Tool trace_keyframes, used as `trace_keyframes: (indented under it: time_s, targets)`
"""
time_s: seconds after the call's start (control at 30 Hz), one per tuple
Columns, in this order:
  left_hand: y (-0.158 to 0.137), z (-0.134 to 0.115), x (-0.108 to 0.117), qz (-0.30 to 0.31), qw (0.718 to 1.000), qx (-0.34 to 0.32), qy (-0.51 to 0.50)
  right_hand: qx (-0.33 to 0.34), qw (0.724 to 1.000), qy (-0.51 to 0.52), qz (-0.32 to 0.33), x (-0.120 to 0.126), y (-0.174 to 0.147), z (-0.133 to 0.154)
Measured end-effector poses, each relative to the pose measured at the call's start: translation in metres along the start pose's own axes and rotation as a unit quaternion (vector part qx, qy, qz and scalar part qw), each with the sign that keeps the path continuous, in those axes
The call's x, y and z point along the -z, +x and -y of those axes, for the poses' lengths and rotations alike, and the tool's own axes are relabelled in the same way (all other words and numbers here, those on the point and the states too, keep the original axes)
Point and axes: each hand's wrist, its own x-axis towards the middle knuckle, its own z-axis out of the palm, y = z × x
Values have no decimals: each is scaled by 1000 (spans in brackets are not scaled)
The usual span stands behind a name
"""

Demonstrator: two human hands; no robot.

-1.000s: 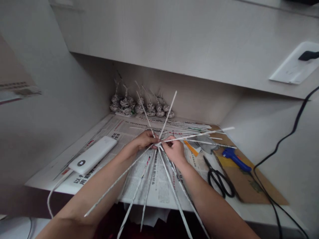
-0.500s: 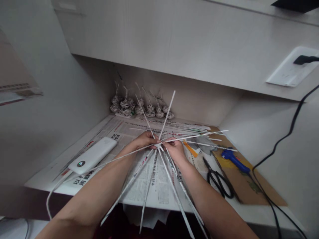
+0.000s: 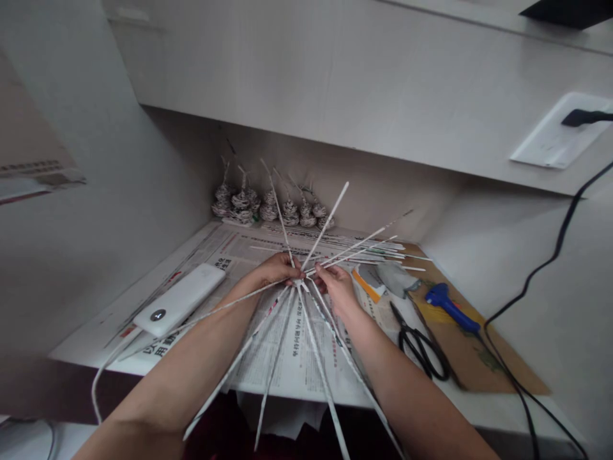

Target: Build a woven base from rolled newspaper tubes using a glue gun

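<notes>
Rolled paper sticks point(image 3: 320, 358) radiate like spokes from a small woven centre between my hands, above the newspaper. My left hand point(image 3: 279, 269) is closed, pinching the left side of that centre with thumb and fingers. Just right of it, my right hand point(image 3: 334, 281) has its thumb and fingertips closed on paper sticks close to the crossing. Two sticks point right and upward from there, and others reach back toward the wall or down past the table edge. My fingers partly hide the crossing itself.
Several gourd-shaped paper weavings point(image 3: 290, 213) line the back wall, with loose paper sticks point(image 3: 373, 246) before them. A white power bank point(image 3: 184, 300) lies left. On the right are black scissors point(image 3: 421, 351), a blue glue gun point(image 3: 450, 306), cardboard point(image 3: 498, 370) and a black cord point(image 3: 531, 275).
The spoke assembly has turned and shifted slightly left. The two right-hand sticks now point more steeply upward. My right hand has changed its grip near the centre.
</notes>
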Motion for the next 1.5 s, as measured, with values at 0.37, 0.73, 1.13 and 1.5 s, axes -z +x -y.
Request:
trace_keyframes:
  time_s: [0.37, 0.73, 1.13, 1.5]
  targets:
    - [3, -4, 9, -30, 997, -48, -48, -70, 983, -32, 165, 0, -3, 4]
    - [20, 2, 8, -177, 942, -35, -283, 402, 699, -587, 70, 46, 21, 77]
    - [20, 0, -6, -142, 916, -2, -376, -46, 981, -84, 166, 7, 8, 26]
    - [20, 11, -26, -137, 923, 16, -360, 8, 995, -76, -62, -34, 16, 7]
